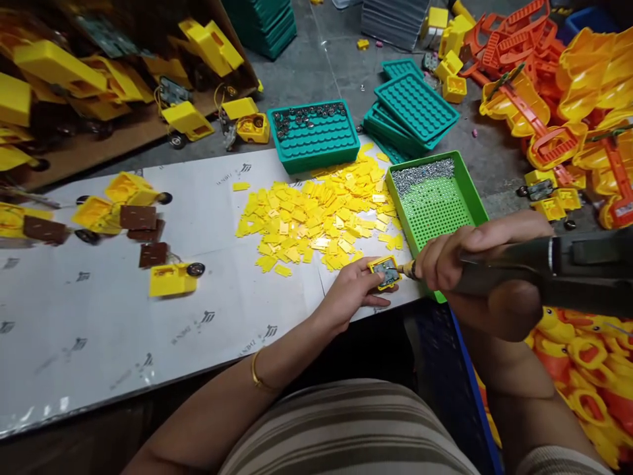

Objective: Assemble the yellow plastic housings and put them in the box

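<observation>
My left hand [352, 290] grips a small yellow plastic housing [386, 273] with a grey inside, held just above the front edge of the table. Wrapped round a dark power screwdriver [514, 267] is my right hand [465, 257]. Its bit points left and meets the grey inside of the housing; whether a screw is under the tip I cannot tell. Beyond my left hand spreads a heap of flat yellow plastic pieces [316, 214]. A green tray [475, 191] with many small metal screws [425, 177] at its far end lies beside my right hand.
A teal tray [316, 142] of small dark round parts stands behind the heap, with stacked teal trays [415, 109] to its right. Yellow toy bodies with wheels [173, 280] and brown plates [138, 218] lie on the left. Orange toy parts [539, 119] pile up at right.
</observation>
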Motion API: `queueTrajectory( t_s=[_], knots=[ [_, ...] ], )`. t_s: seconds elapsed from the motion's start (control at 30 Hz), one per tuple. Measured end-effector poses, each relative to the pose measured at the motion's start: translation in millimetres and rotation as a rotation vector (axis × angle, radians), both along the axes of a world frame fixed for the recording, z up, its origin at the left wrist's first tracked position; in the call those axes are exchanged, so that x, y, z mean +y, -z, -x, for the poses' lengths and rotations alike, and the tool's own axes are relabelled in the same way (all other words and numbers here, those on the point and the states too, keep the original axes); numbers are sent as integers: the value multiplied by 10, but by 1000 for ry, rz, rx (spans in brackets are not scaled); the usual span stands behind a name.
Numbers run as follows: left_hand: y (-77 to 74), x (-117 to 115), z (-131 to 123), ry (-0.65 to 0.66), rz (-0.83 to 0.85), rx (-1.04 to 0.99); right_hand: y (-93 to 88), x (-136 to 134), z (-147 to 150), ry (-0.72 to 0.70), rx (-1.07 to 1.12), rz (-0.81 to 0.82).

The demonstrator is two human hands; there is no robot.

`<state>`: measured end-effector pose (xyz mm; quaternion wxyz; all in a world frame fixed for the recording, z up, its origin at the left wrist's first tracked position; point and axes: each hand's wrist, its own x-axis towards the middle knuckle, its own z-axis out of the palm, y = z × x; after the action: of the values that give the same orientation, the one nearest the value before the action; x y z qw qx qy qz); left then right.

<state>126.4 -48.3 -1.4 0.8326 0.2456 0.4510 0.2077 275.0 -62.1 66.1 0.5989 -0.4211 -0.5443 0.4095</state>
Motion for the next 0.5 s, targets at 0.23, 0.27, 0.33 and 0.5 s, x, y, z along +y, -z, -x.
queueTrajectory(
  t_s=[0.23,0.27,0.33,0.5],
  knots=[
    [10,11,-12,18,7,-13,33,138,82,-129,88,-46],
    [10,13,-15,19,6,-15,36,148,79,-158,88,-39],
    [10,16,-20,22,-1,-9,49,171,61,-230,84,-21],
    [16,28,-29,31,-12,9,80,237,41,-290,50,0]
  ],
)
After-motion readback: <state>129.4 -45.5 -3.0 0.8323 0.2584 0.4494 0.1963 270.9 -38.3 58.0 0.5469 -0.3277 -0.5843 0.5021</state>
